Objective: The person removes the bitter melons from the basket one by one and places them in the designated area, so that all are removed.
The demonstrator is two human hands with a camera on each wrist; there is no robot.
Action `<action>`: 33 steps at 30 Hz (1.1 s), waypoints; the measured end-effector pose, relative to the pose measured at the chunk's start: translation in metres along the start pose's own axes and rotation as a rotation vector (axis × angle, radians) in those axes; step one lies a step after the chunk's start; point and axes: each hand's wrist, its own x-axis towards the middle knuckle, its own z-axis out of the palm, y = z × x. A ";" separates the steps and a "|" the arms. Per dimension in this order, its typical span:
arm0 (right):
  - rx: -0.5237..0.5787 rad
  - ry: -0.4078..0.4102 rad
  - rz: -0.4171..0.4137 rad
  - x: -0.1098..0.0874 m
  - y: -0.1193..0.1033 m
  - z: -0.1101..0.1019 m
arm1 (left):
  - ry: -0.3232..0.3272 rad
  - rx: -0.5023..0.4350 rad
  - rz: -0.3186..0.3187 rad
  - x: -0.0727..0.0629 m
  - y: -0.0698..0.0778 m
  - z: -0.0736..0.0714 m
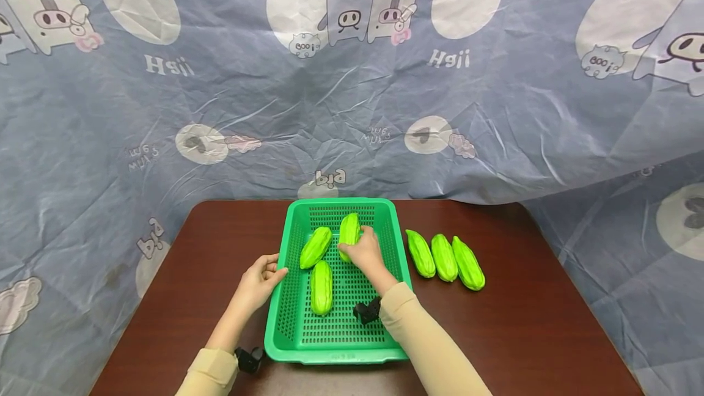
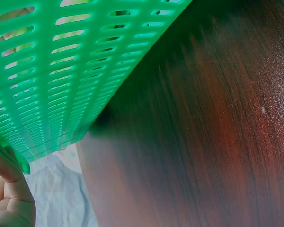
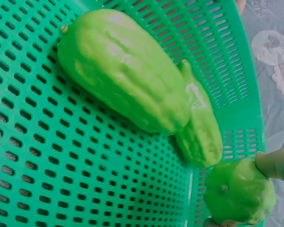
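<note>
Gourd (image 1: 349, 228) inside green basket (image 1: 341, 356), pinched in right hand (image 1: 367, 250); left hand (image 1: 261, 276) gripping basket's left rim.

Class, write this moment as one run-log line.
left hand: holds rim of basket | right hand: grips gourd inside basket | loose in basket: two gourds | on table, right of basket: three gourds

Cloth (image 1: 330, 96) beyond R hand (image 1: 367, 250) & its grip reads approx. "Haii" twice, high up, L & R of it, plus "BOO" in small clouds (image 1: 304, 45), up L & far R. Lower, inverted "pig" shows just beyond grip & well L; other small print's illegible. Basket (image 1: 342, 357) near rim, this side of grip, has faint unreadable marks.
</note>
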 end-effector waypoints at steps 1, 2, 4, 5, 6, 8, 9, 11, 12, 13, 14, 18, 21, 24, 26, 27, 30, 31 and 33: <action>-0.001 -0.001 -0.006 -0.001 -0.001 -0.001 | 0.000 -0.001 0.001 0.000 0.000 0.000; -0.004 -0.002 -0.016 -0.002 -0.003 -0.002 | 0.001 -0.002 0.003 0.000 0.000 0.000; -0.002 -0.004 -0.031 -0.004 -0.006 -0.004 | -0.001 -0.005 0.008 0.000 0.000 -0.001; 0.000 -0.003 -0.036 -0.005 -0.007 -0.005 | -0.002 -0.004 0.009 0.000 0.000 -0.001; -0.004 -0.005 -0.042 -0.006 -0.009 -0.007 | -0.002 -0.003 0.011 0.000 0.000 -0.001; -0.007 -0.008 -0.051 -0.008 -0.012 -0.010 | -0.001 0.000 0.010 -0.001 0.000 -0.001; -0.011 -0.010 -0.054 -0.008 -0.014 -0.012 | -0.002 0.002 0.008 -0.001 0.000 -0.001; -0.013 -0.011 -0.059 -0.010 -0.017 -0.017 | -0.001 0.002 0.006 -0.001 0.001 -0.001; -0.016 -0.013 -0.061 -0.010 -0.018 -0.019 | -0.001 0.001 0.005 -0.001 0.001 -0.001; -0.011 -0.013 -0.058 -0.011 -0.020 -0.022 | -0.002 0.001 0.005 -0.001 0.000 -0.001; -0.004 -0.012 -0.055 -0.011 -0.022 -0.025 | -0.004 -0.001 0.006 -0.001 0.000 -0.001; 0.005 -0.005 -0.062 -0.012 -0.027 -0.038 | -0.004 -0.006 0.009 0.000 0.000 -0.001; 0.006 -0.002 -0.065 -0.012 -0.028 -0.046 | -0.005 -0.010 0.012 0.000 0.000 -0.001; 0.013 -0.007 -0.057 -0.011 -0.029 -0.055 | -0.006 -0.016 0.010 -0.001 0.000 -0.001; 0.014 -0.002 -0.049 -0.011 -0.029 -0.061 | -0.008 -0.020 0.007 -0.001 0.000 -0.001; 0.010 0.003 -0.048 -0.011 -0.029 -0.064 | -0.009 -0.021 0.007 -0.001 0.000 0.000; 0.010 0.024 -0.054 -0.011 -0.029 -0.073 | -0.006 -0.016 0.013 -0.001 0.000 0.000; 0.014 0.031 -0.059 -0.011 -0.029 -0.075 | -0.004 -0.015 0.013 -0.001 0.000 0.000; 0.027 0.040 -0.069 -0.012 -0.028 -0.079 | -0.001 -0.011 0.012 -0.001 0.000 0.000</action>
